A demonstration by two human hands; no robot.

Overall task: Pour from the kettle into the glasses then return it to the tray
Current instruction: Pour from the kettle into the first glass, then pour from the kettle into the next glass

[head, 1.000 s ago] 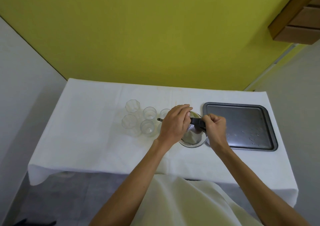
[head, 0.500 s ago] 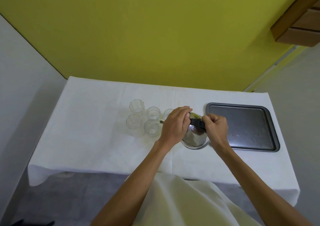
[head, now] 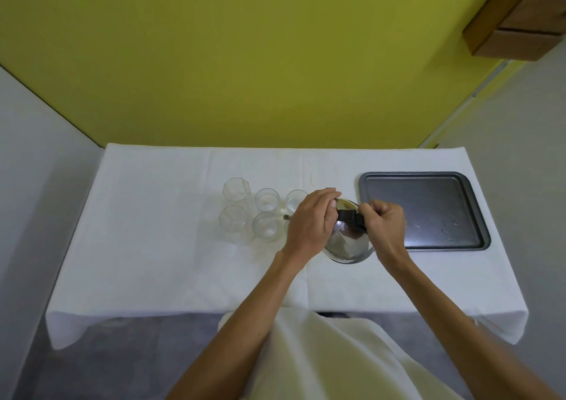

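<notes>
The kettle (head: 349, 241) sits low over the white-clothed table (head: 159, 255), between the cluster of glasses (head: 265, 226) on its left and the dark tray (head: 428, 174) on its right, off the tray altogether. The right hand (head: 386, 225) is closed in a fist round the black handle (head: 352, 218). The left hand (head: 312, 220) lies over the top of the kettle with its fingers curved down onto the lid, holding it in place. The tip of the spout (head: 286, 216) pokes out past the left hand, aimed at the nearer row of glasses.

This looks like the pouring step, somewhere in its middle (whether water is running, or how full any glass is, I cannot tell; the glass is too clear). To do it well, the lift should come from the right wrist, slowly, with the left hand only steadying the lid and not pushing the body down. The spout wants to be over a rim before the tilt deepens, since the glasses stand close together and a stray stream would land on the cloth. Level off between glasses, then move across
</notes>
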